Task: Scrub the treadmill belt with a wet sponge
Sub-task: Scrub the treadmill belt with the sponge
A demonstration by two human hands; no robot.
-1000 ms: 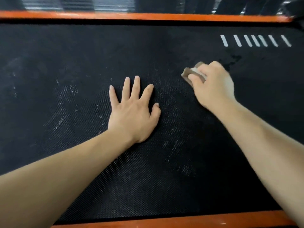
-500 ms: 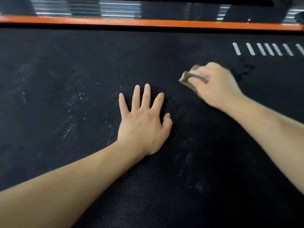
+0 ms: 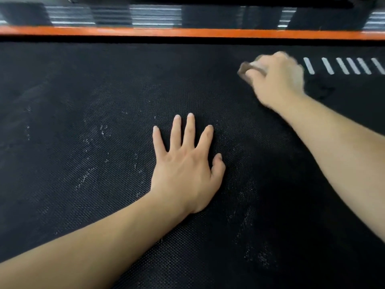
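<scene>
Left hand [image 3: 185,170] flat on black textured treadmill belt [image 3: 104,205], palm down, fingers spread, holding nothing. Right hand [image 3: 275,80] curled closed around small brown sponge [image 3: 244,68], motion-blurred, pressing it on belt far right, just left of row of white slanted stripes [image 3: 343,65]. Sponge pokes out on left of fist. Dark patch [image 3: 318,88] on belt beside right wrist. Whitish scuff specks [image 3: 87,176] scattered across belt. Orange side rail [image 3: 187,32] along far edge.

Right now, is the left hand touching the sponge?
Apart. The head view shows the left hand flat on the belt, with bare belt between it and the sponge in the right hand.
</scene>
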